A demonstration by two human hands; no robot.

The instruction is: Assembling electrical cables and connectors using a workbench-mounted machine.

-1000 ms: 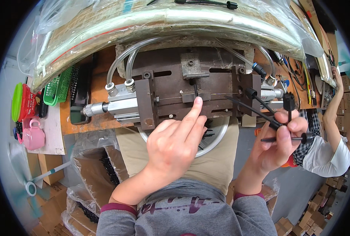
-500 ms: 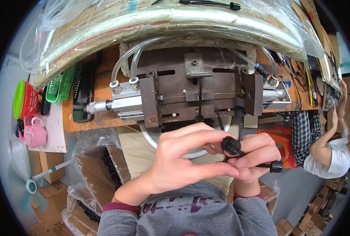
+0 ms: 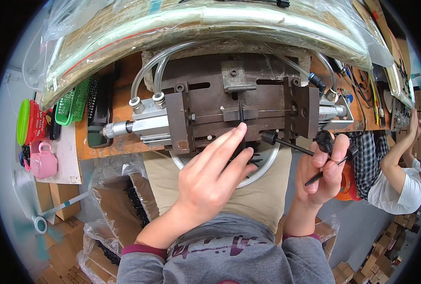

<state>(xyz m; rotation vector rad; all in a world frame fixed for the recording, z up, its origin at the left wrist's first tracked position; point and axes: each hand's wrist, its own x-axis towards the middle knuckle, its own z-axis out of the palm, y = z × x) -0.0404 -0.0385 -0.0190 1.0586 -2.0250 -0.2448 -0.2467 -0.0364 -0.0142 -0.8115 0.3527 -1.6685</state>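
A slim black rod [image 3: 241,111] stands across the small block in the middle of a brown metal clamping fixture [image 3: 210,97]. My left hand [image 3: 209,182] reaches up to the rod's near end, its index fingertip at the rod and its fingers apart. Dark parts show between index finger and thumb, partly hidden. Off to the right, my right hand [image 3: 320,176] is closed around several black plastic rods with ribbed round caps [image 3: 325,141]. One of these rods points left toward the fixture, its cap [image 3: 269,137] near the fixture's front edge.
Air cylinders [image 3: 149,124] with clear hoses flank the fixture on the wooden bench. A plastic-wrapped roll lies behind. Green baskets [image 3: 73,102] and a pink mug [image 3: 44,161] stand left. Below is a plastic-lined carton [image 3: 111,199] of black parts. Another person [image 3: 397,187] works at far right.
My hands were together in front of the fixture, handling the black rods. Now the left has moved up to the rod in the fixture, and the right has moved right with its rods.
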